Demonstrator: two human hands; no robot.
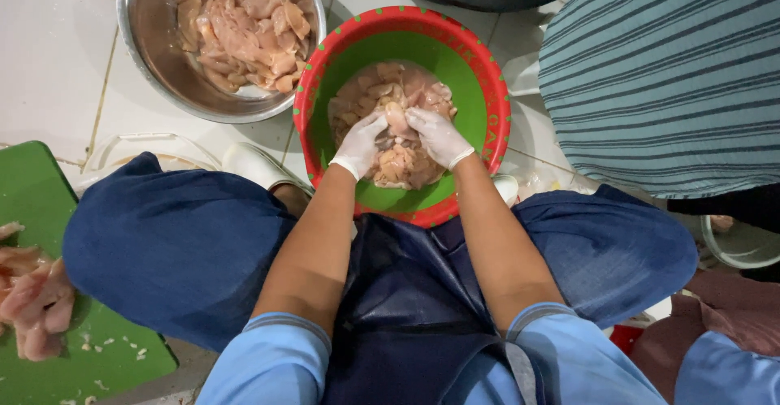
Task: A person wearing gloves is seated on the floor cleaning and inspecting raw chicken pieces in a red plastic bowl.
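Observation:
A green plastic basin with a red rim [479,88] sits on the tiled floor between my knees, holding a heap of raw chicken pieces [398,165]. Both my hands wear white gloves and meet over the heap. My left hand [360,143] and my right hand [437,135] together grip one pale chicken piece [397,118] at the middle of the basin. My bare forearms reach down from light blue sleeves over a dark blue apron.
A steel bowl [154,43] of raw chicken stands at the upper left. A green cutting board [32,202] with more chicken lies at the left edge. Another person in a striped shirt [658,72] crouches at the right, beside a pale bowl [743,246].

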